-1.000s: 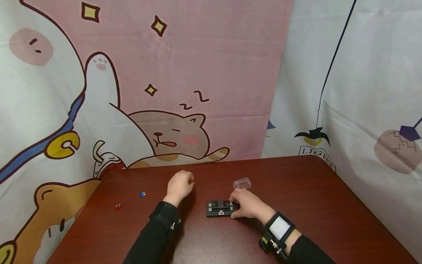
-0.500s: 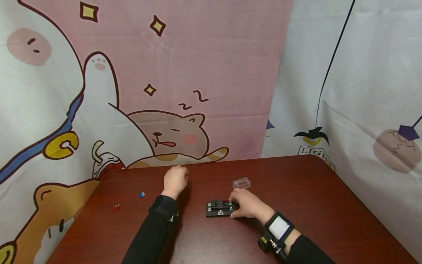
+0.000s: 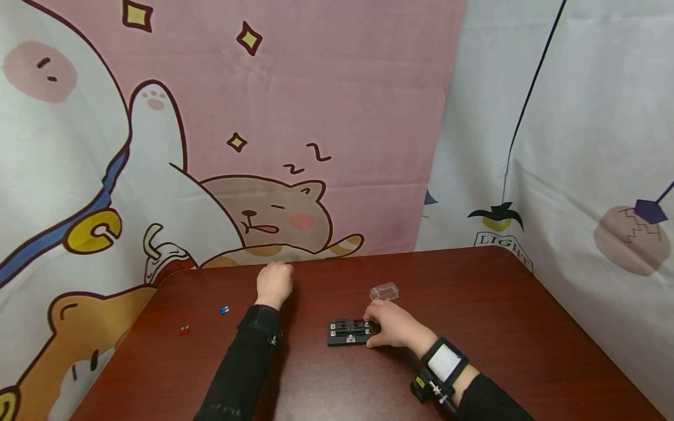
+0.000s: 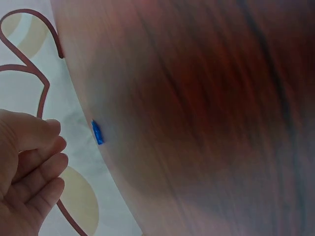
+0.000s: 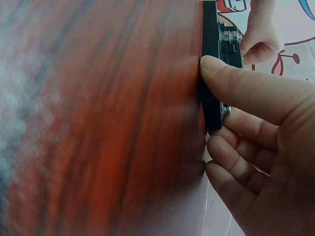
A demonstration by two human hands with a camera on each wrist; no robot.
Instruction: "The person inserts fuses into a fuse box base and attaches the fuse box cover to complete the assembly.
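Note:
My left hand (image 3: pixel 275 284) reaches out near the table's far edge. In the left wrist view its fingers (image 4: pixel 51 169) are loosely curled, the thumb close to the index finger, with nothing seen between them. A small blue piece with a pointed end (image 4: pixel 97 132) lies on the table just beyond; the head view does not show it. My right hand (image 3: pixel 392 324) holds the right end of a black fuse block (image 3: pixel 347 332) with metal screw terminals, thumb on the near side and fingers behind. The block rests on the table. Something red shows beside the right fingertips.
A clear plastic cover (image 3: pixel 384 290) lies behind the fuse block. To the left lie a small blue blade fuse (image 3: pixel 224 310) and a red one (image 3: pixel 184 330). The brown table (image 3: pixel 463 292) meets a printed cloth backdrop (image 3: pixel 368 117) at its far edge.
My left hand has moved farther away and slightly left, toward the table's far edge. The right hand keeps its hold on the fuse block, and the view has shifted slightly.

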